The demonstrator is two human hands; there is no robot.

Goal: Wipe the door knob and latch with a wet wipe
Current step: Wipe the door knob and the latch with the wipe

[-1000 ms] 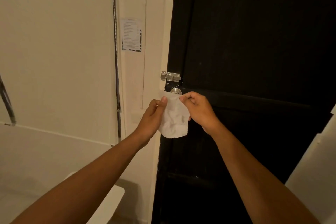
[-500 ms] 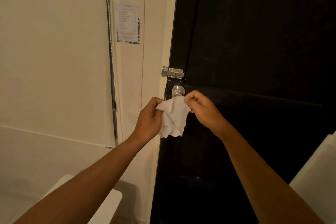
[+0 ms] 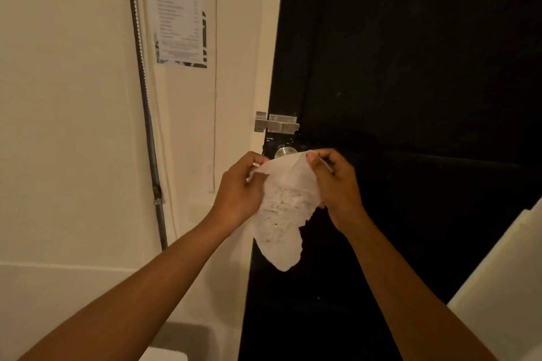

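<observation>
A white wet wipe [image 3: 281, 214] with dark specks hangs spread between my two hands, in front of the black door [image 3: 410, 97]. My left hand [image 3: 237, 193] pinches its upper left edge and my right hand [image 3: 334, 184] pinches its upper right edge. Just above the wipe's top edge peeks the round silver door knob [image 3: 285, 152], partly hidden behind the wipe. Higher up, the silver slide latch [image 3: 277, 122] bridges the door edge and the cream frame, untouched by either hand.
A cream wall [image 3: 73, 126] stands to the left, with a metal hose [image 3: 145, 97] running down it and a printed notice [image 3: 180, 23] taped on. A white surface [image 3: 504, 287] juts in at the lower right, and a white fixture [image 3: 164, 356] sits at the bottom.
The bunched wipe has been pulled open into a wide sheet between my hands. My hands have spread apart, still just below the knob.
</observation>
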